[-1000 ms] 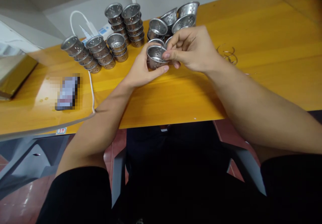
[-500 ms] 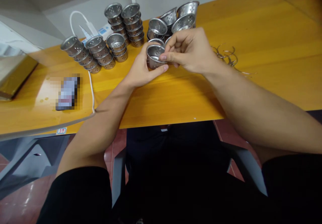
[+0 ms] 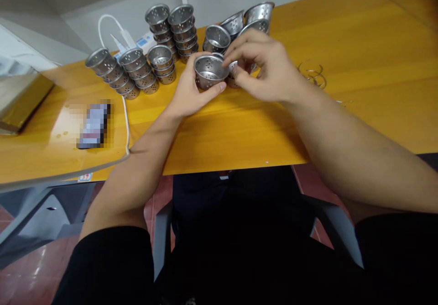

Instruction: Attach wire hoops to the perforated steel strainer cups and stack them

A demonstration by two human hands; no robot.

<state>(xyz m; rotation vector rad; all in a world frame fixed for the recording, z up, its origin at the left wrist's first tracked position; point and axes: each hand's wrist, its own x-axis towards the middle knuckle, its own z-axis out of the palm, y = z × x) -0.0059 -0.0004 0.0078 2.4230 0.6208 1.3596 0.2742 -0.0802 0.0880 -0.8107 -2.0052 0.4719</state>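
Note:
A small perforated metal cup (image 3: 208, 82) rests in my left hand (image 3: 187, 92), its open mouth tilted up toward me. The left thumb lies along the near side and the other fingers wrap the far side. My right hand (image 3: 268, 70) hovers at the cup's right edge with thumb and fingers apart. Nothing shows between them, and I cannot tell whether a fingertip touches the rim. Just behind both hands stand more perforated cups (image 3: 216, 38), partly hidden by the right hand.
Stacks of perforated cups (image 3: 132, 65) stand at the left and back of the yellow table (image 3: 219, 145). Thin metal rings (image 3: 321, 80) lie right of my right hand. A phone (image 3: 95, 124), a white cable (image 3: 126, 122) and a cardboard box (image 3: 20, 104) are on the left.
My right thumb and fingers, pinched at the cup's rim before, have spread and come off to the right. The cup's mouth now shows more fully, still in my left hand.

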